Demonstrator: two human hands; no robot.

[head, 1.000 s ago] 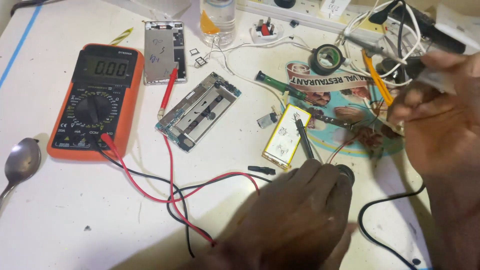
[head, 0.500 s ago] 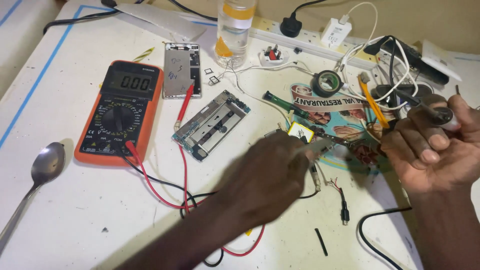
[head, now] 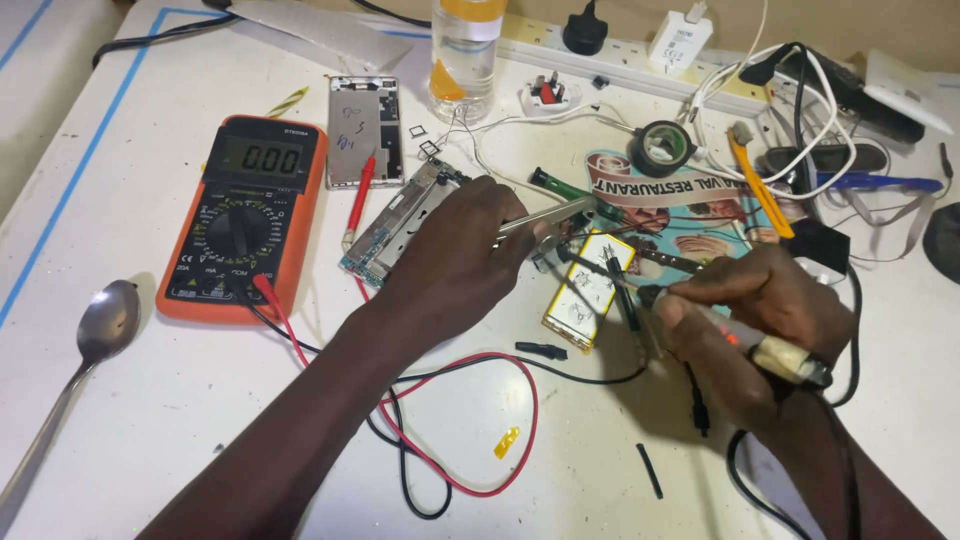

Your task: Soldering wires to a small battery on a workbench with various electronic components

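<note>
My left hand (head: 455,250) pinches metal tweezers (head: 545,215) toward the yellow battery (head: 590,290), at worktop centre; my right hand (head: 760,310), at three o'clock, grips the soldering iron (head: 700,310). Soldering step; next needs steady tip contact.

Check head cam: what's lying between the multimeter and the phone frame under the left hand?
In the head view, a red test probe lies on the table between the multimeter and the phone frame beside the left hand.
</note>
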